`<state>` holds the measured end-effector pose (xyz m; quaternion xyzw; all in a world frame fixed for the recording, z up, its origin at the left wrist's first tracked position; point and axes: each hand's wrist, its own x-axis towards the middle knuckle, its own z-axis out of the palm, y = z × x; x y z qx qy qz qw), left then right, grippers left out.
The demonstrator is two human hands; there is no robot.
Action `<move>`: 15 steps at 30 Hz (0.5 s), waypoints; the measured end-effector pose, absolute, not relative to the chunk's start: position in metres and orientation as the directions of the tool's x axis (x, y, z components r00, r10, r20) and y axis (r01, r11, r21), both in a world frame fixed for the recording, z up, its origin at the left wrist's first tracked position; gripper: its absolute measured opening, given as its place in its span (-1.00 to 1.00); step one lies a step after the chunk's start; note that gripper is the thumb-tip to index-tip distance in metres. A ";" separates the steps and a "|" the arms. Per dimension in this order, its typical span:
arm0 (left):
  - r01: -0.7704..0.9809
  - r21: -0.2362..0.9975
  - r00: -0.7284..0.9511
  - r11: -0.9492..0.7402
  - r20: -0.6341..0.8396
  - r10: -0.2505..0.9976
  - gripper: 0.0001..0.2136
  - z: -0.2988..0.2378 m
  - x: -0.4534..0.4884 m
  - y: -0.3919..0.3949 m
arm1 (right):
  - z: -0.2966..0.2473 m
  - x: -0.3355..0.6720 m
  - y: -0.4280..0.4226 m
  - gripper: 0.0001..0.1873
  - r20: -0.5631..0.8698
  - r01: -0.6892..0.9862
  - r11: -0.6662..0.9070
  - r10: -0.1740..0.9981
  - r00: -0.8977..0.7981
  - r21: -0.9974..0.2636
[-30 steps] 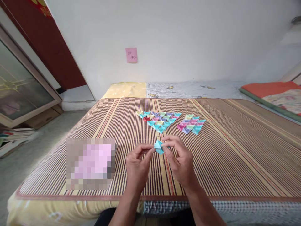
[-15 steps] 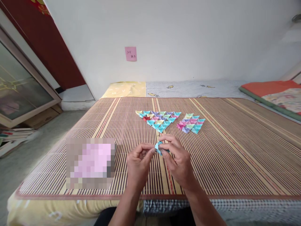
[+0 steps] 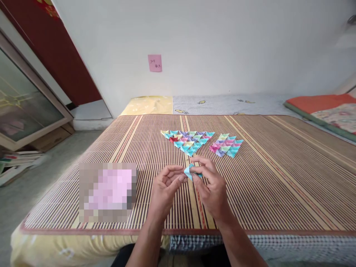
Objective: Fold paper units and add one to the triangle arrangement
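A small light-blue folded paper piece (image 3: 188, 171) is pinched between my two hands just above the striped bamboo mat (image 3: 272, 178). My left hand (image 3: 165, 189) touches its left side with thumb and fingertips, the other fingers curled. My right hand (image 3: 210, 185) is closed on its right side, fingers folded over it. Beyond my hands lie two flat patches of joined colourful paper triangles: a larger one (image 3: 188, 141) and a smaller one (image 3: 226, 145) to its right.
A blurred pinkish patch (image 3: 108, 192) lies on the mat at my left. The mat covers a bed with a yellow sheet (image 3: 147, 106) against a white wall; a pink note (image 3: 155, 63) is stuck there. Orange bedding (image 3: 319, 104) lies far right. Books (image 3: 16, 163) sit on the floor left.
My hands have turned and folded the blue paper piece smaller between the fingers. My left fingers have loosened a little. The paper patches have not moved.
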<state>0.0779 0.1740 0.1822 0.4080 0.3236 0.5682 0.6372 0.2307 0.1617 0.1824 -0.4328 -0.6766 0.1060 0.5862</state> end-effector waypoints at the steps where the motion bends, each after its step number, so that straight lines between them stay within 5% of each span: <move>1: -0.492 0.868 0.189 0.066 0.033 0.981 -0.74 0.182 0.079 0.174 | 0.182 0.230 0.162 -0.83 0.697 0.465 0.600 0.715 0.054 -0.652; 7: -0.697 0.507 0.506 0.507 -0.153 0.849 -0.58 0.182 0.089 0.175 | 0.178 0.227 0.164 -0.81 0.683 0.500 0.598 0.730 -0.018 -0.626; 15: -0.789 0.309 0.435 0.532 -0.332 0.837 -0.63 0.172 0.095 0.183 | 0.177 0.235 0.166 -0.74 0.623 0.459 0.609 0.769 -0.144 -0.647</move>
